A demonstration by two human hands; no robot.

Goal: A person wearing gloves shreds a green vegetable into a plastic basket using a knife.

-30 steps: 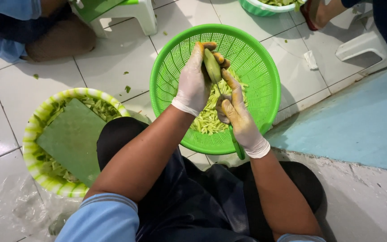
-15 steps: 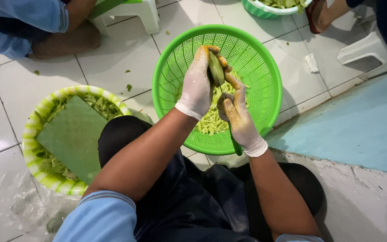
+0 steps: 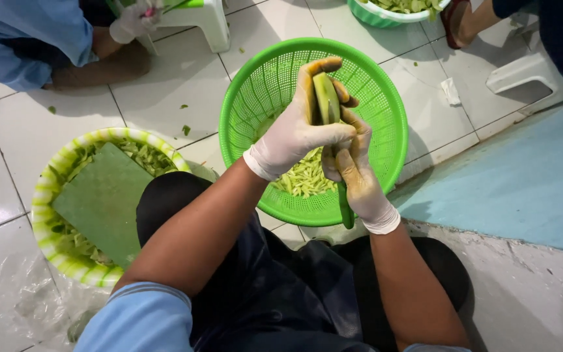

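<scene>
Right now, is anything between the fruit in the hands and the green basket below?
Nothing visible. The left hand grips the green fruit directly over the green basket, and the right hand works a green-handled tool against it. Only the pale shreds already in the basket lie beneath.

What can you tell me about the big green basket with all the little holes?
The round bright green plastic basket has slotted walls and a smooth rim. It sits upright on the white tiled floor, holding a pile of pale green shreds. Two gloved hands, left and right, hover above it.
</scene>
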